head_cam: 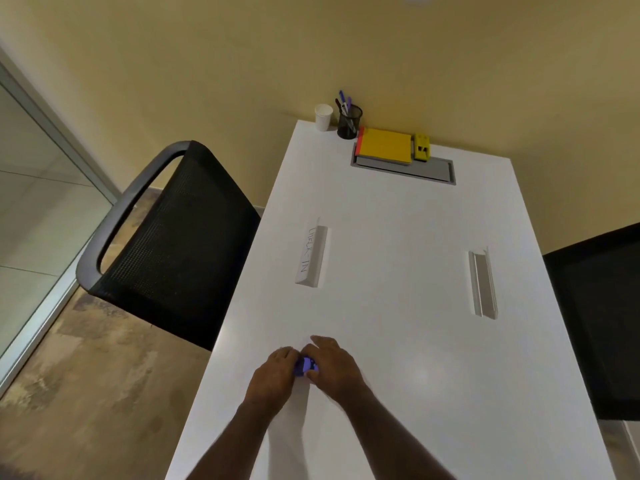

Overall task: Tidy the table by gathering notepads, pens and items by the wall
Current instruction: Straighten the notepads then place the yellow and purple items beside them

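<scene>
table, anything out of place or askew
Two white folded paper name cards lie flat mid-table, far from the yellow notepad stack and black mesh pen cup by the wall.

- The small purple object (305,366) sits mostly covered between the left hand (275,375) and the right hand (333,367); what it is cannot be told.
- Both forearms run off the bottom edge.
- The right-hand chair (599,327) is cut by the frame edge (only part of its dark back shows).
- The pens (345,105) in the black mesh cup (349,122) are too small to count surely.
- The markings on the yellow item (421,147) beside the notepads (384,145) are too small to read.
</scene>
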